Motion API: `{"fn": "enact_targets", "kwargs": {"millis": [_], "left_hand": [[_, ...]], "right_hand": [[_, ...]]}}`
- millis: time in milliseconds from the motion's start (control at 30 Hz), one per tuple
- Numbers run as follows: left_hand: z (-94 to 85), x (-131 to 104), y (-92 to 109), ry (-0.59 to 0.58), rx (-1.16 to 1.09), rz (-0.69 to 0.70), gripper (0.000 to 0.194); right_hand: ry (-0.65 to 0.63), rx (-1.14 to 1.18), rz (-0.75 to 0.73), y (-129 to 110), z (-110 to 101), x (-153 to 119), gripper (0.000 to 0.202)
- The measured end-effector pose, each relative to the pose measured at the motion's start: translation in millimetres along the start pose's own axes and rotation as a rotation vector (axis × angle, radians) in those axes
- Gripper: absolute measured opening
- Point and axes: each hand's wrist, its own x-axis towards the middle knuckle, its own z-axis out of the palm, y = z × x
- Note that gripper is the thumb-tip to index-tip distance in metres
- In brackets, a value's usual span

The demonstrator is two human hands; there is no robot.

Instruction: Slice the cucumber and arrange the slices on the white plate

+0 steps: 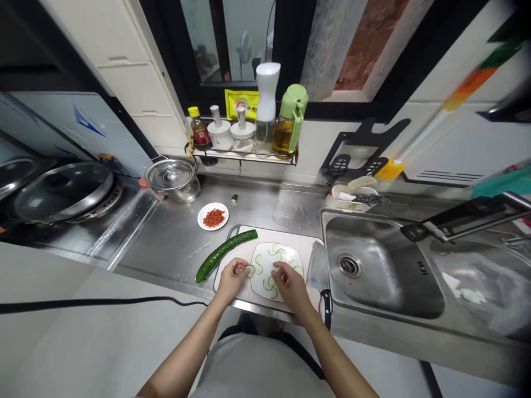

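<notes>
My left hand [233, 277] pinches a thin cucumber slice [250, 271] at the left edge of a white plate [258, 284]. Over the plate's lower right part is my right hand [289, 283], its thumb and forefinger drawn close together. Whatever may be between those fingertips is too small to make out. Several pale cucumber slices [277, 251] lie on the plate in curved groups. The plate rests on a light cutting board [309, 249]. A whole cucumber [224, 255] lies across the board's left edge. On the right side of the board is a cleaver [319, 268] with a black handle.
A small white dish [201, 216] of chopped red bits and a cucumber end [234, 198] are behind the board. Right of it is a steel sink [373, 276]. A lidded pot [176, 179] and a wok [62, 190] stand left; a condiment rack [249, 155] hangs behind.
</notes>
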Motion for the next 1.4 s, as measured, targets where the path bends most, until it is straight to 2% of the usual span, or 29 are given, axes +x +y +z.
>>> {"fn": "enact_targets", "kwargs": {"millis": [67, 167, 467, 567, 667, 733, 833, 900, 1067, 1400], "left_hand": [[8.7, -7, 10, -0.072, -0.139, -0.034, 0.026], [18.9, -16, 23, -0.118, -0.249, -0.081, 0.029], [20.5, -26, 36, -0.182, -0.292, -0.182, 0.038], [18.2, -27, 36, -0.175, -0.345, -0.397, 0.046], [15.5, -27, 36, -0.291, -0.523, -0.682, 0.050], [13.9, -26, 36, -0.362, -0.662, -0.781, 0.046], [12.0, -25, 38, -0.355, -0.745, -0.737, 0.038], [11.0, -24, 40, -0.321, -0.721, -0.665, 0.045], [10.7, -21, 41, -0.298, -0.663, -0.536, 0.055], [15.5, -21, 40, -0.306, -0.513, -0.413, 0.046]], "right_hand": [[-0.075, 0.055, -0.026, -9, 12, -2, 0.033], [-0.124, 0.119, -0.054, -18, 20, -4, 0.026], [-0.125, 0.141, -0.053, -19, 12, -6, 0.018], [-0.088, 0.117, -0.092, -21, 8, -5, 0.019], [-0.071, 0.070, -0.179, -25, 5, -3, 0.019], [-0.084, 0.044, -0.244, -27, 3, -2, 0.018], [-0.099, 0.015, -0.306, -29, 0, -1, 0.017], [-0.089, -0.002, -0.304, -28, -1, -3, 0.016], [-0.121, 0.037, -0.200, -25, 0, -8, 0.013], [-0.179, 0.195, -0.049, -21, 4, -7, 0.015]]}}
